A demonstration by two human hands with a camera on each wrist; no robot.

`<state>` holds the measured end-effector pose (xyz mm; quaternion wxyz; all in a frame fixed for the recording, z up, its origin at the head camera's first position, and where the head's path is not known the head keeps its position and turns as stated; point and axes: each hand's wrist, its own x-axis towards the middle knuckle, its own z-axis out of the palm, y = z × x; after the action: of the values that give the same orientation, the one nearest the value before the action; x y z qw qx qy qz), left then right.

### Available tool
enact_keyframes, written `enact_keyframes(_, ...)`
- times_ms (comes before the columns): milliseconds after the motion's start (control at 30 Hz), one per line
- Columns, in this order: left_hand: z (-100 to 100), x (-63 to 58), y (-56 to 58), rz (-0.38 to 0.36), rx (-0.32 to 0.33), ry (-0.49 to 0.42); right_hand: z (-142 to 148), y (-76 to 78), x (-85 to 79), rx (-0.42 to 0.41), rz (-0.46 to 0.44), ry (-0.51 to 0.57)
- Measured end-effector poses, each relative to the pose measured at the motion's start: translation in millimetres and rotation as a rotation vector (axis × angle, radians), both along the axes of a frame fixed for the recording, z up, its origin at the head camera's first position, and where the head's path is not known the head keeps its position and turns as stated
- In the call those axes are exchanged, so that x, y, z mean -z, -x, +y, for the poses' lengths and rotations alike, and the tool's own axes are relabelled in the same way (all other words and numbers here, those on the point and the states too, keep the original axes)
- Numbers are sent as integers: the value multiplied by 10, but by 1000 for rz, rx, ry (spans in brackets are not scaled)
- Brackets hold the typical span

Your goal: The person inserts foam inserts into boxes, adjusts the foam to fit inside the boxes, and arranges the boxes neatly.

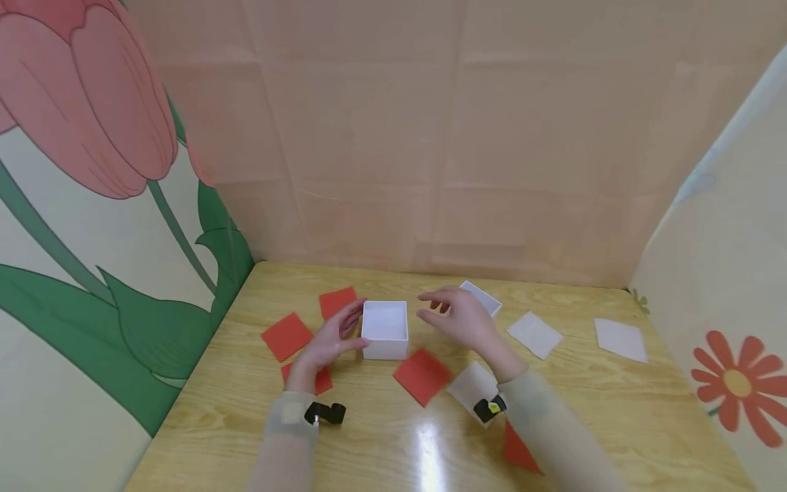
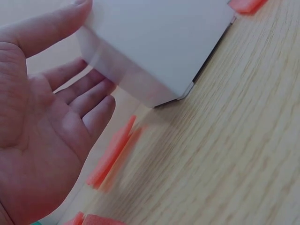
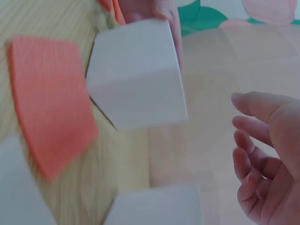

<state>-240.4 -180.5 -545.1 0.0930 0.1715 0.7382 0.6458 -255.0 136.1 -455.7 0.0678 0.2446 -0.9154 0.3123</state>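
Observation:
An open-topped white square box [image 1: 385, 348] stands on the wooden table in front of me. My left hand [image 1: 332, 342] grips it from the left, the thumb at its near corner and the fingers along its far left side. In the left wrist view the thumb and fingertips meet the white box [image 2: 154, 42] around one corner. My right hand [image 1: 461, 318] hovers to the right of the box with loosely bent fingers, holding nothing. In the right wrist view a gap parts this hand [image 3: 272, 150] from the box [image 3: 136, 79].
Behind my right hand sits a shallow white tray or lid [image 1: 482, 298]. Red squares lie around the box, one [image 1: 287, 336] at left and another [image 1: 422, 376] just in front. White squares lie at right, including one [image 1: 535, 335] near the lid. A fabric backdrop [image 1: 393, 171] borders the table.

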Motion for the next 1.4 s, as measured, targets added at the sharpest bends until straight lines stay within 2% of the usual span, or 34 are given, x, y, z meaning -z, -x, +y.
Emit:
enact_keyframes(100, -5, -8, 4, 3, 3, -2, 161, -5, -26, 0, 12, 15)
enact_keyframes(300, -5, -20, -2, 9, 3, -2, 515, -21, -20, 44, -51, 55)
enact_keyframes(633, 4, -2, -32, 2, -19, 18, 1164, -26, 246, 164, -34, 164)
enact_keyframes(833, 9, 3, -30, 15, -8, 5, 1511, -41, 450, 258, 2, 180)
enact_keyframes(933, 15, -6, -30, 16, -9, 5, 1698, -34, 554, 287, 1, 142)
enact_keyframes(1100, 17, -4, -26, 10, -13, 12, 1978, 2, 725, 325, -85, 39)
enact_keyframes(1300, 2, -3, -22, 8, -11, 18, 2124, 87, 872, 297, -157, -175)
enact_keyframes(1400, 1, -4, -19, 12, -1, 7, 2140, 118, 935, 293, -181, -241)
